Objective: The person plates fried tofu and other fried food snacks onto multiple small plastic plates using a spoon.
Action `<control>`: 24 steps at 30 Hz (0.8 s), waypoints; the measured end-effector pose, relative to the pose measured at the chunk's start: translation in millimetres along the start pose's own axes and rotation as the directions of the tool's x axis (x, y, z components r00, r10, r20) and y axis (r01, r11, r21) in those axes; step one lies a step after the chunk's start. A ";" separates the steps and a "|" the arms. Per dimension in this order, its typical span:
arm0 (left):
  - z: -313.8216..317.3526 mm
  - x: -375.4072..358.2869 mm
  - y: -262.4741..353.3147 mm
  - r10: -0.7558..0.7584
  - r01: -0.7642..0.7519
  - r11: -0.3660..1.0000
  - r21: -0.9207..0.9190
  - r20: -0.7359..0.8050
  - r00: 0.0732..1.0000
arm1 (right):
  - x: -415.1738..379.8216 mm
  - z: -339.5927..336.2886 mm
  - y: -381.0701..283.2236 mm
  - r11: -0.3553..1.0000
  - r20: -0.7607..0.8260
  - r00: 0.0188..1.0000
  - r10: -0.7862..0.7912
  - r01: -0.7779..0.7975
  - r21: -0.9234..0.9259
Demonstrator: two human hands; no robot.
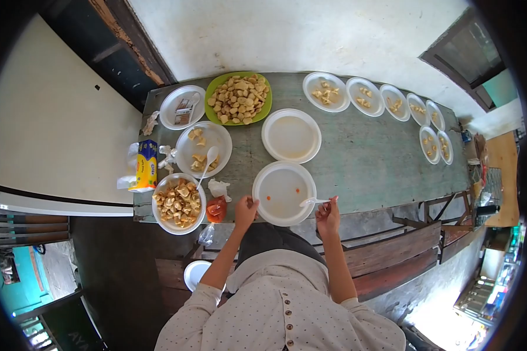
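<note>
My right hand [328,217] is closed on the handle of a small white plastic spoon [314,201], whose bowl is over the right side of a white plate [278,209]. Two small orange-red spots lie on that plate. At the plate's left rim is my left hand [247,210], its fingers bent close together; what they hold, if anything, is too small to tell. Just above this plate stands another white plate [291,138] with nothing visible on it. A bag of red sauce [216,209] lies left of my left hand.
A green bowl [267,107] of round pieces stands at the back. At the left are a bowl of brown chunks [180,205], a plate with pieces and a spoon [219,140], and a yellow-blue pack [147,167]. Several plates with pieces [365,96] line the right side.
</note>
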State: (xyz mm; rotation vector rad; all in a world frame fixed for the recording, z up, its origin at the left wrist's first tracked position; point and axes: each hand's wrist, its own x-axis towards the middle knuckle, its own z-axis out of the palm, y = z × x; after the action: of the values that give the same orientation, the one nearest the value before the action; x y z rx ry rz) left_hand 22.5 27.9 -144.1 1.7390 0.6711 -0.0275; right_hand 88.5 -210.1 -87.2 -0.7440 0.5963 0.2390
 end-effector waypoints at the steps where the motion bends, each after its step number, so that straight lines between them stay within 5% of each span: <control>1: -0.5 -15.1 -4.5 -0.119 0.130 0.977 -0.169 0.075 0.990 | -1.2 5.7 0.8 1.000 0.003 1.000 0.013 -0.013 -0.001; 2: -1.2 -28.2 -5.3 -0.222 0.266 0.908 -0.325 0.167 0.961 | -1.8 10.3 1.7 1.000 0.044 0.999 0.010 -0.009 -0.020; 6: -2.3 -62.9 -5.4 -0.361 0.489 0.816 -0.309 0.389 0.848 | 1.1 15.8 13.2 0.997 0.179 0.981 0.073 -0.065 -0.050; 9: -1.7 -71.2 -9.6 -0.362 0.492 0.820 -0.293 0.399 0.842 | -0.3 16.4 18.6 0.992 0.221 0.967 0.123 -0.111 -0.066; 12: -4.1 -64.8 -11.8 -0.251 0.252 0.968 0.015 0.154 0.956 | -2.5 13.2 21.4 0.975 0.123 0.990 0.067 -0.038 -0.218; 16: -1.0 -50.3 -15.0 -0.256 0.274 0.940 -0.202 0.112 0.960 | -8.1 6.2 16.1 0.789 0.116 0.982 -0.151 0.191 -0.584; 18: 1.6 -47.4 -13.5 -0.230 0.252 0.942 -0.220 0.119 0.966 | -11.5 -1.1 15.1 0.563 0.309 0.918 -0.247 0.395 -0.726; 24: 14.8 -53.8 -14.9 -0.212 0.228 0.937 -0.266 0.086 0.973 | -20.4 -19.8 22.0 0.477 0.367 0.899 -0.241 0.438 -0.762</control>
State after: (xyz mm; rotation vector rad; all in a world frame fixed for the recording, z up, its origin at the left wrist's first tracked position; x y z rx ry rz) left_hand -24.1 -6.1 -142.1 1.3865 0.7872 -0.1328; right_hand 54.7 -208.1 -99.2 -1.7468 0.0606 0.2165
